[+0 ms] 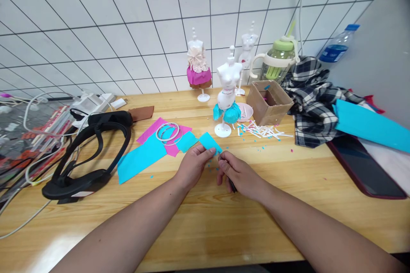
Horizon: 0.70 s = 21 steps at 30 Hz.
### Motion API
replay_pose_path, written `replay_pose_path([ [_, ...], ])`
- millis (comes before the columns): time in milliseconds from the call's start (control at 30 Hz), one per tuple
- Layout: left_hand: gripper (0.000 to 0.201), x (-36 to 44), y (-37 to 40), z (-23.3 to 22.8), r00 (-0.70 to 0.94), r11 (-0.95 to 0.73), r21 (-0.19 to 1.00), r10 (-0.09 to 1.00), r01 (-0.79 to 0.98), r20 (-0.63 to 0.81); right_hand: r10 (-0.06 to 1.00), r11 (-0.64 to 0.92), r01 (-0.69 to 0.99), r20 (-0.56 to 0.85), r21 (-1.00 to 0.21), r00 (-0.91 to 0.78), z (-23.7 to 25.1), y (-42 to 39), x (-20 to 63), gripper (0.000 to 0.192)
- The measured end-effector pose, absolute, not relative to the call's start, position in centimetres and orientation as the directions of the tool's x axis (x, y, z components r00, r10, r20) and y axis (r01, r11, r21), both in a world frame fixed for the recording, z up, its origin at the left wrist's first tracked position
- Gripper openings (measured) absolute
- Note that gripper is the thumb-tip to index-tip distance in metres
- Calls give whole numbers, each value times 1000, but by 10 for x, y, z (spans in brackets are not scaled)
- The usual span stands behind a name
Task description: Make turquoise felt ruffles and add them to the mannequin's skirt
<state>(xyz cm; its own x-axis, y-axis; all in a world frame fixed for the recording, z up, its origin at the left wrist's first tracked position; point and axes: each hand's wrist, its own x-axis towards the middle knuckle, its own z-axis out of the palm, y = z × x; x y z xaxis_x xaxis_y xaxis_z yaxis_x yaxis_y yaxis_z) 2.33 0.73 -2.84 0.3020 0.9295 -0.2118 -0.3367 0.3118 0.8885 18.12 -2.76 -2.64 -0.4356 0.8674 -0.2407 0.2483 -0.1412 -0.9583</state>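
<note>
My left hand (194,163) pinches the near left side of a small blue paper piece (209,141) between thumb and fingers. My right hand (235,174) is closed around a slim dark tool (232,186). Its narrow tip meets the paper's right corner, and its black end sticks out below my palm; whether it is tweezers or snips I cannot tell. Just beyond stands a white mannequin (229,74) with puffed blue paper at its hips. Left of my hands, blue paper (141,163) and pink paper (150,130) lie under silvery rings (167,132).
Two more mannequins, one dressed (198,64) and one bare (248,47), stand by the wall. A cardboard box (270,108), white paper strips (262,130) and a green-lidded jug (282,57) are right. A black headset (91,153) lies left; a phone (365,168) far right.
</note>
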Motion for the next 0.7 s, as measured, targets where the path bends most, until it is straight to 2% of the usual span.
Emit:
replay_pose_path([
  [200,14,25,8,-28,254,315,867,940,-387,-228,859,-173,292,-289,-941,-422,-27,-27,184,26],
  [300,12,25,8,-28,222,310,863,946,-399,-237,906,-102,360,-236,-928,-352,-27,-27,186,32],
  [467,14,24,8,-31,268,312,877,938,-366,-222,946,-21,441,-161,-897,-282,-27,-25,190,34],
  [700,19,21,6,-37,358,295,919,914,-261,-191,935,-81,393,-207,-916,-288,-23,-24,193,28],
])
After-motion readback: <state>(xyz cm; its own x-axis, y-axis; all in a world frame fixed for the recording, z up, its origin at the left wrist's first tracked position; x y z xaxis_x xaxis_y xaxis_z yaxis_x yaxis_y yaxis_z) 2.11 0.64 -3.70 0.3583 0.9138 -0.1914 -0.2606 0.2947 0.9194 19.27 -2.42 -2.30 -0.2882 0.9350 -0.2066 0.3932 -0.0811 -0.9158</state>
